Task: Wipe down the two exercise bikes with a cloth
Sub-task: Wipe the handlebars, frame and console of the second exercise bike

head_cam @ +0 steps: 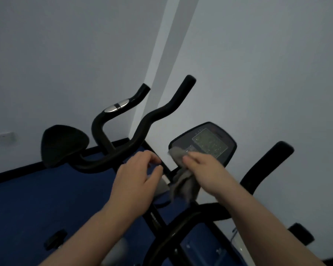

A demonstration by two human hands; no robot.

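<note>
A grey cloth (pixel 183 181) is gripped in my right hand (pixel 204 169) and pressed against the lower left corner of the near bike's console (pixel 210 143), which has a pale screen. The rest of the cloth hangs below the hand. My left hand (pixel 136 179) hovers just left of the console with fingers curled and apart, holding nothing. Black handlebars (pixel 158 112) curve up behind the left hand, and another black grip (pixel 267 166) rises at the right. A second bike's console back (pixel 63 144) and bar with a silver sensor (pixel 117 106) stand behind on the left.
White walls meet in a corner close behind the bikes. Blue floor (pixel 37 204) with a black skirting strip lies at the left. A wall socket (pixel 4 138) sits at the far left. A black pedal (pixel 55 239) shows low left, and a black knob (pixel 301 233) low right.
</note>
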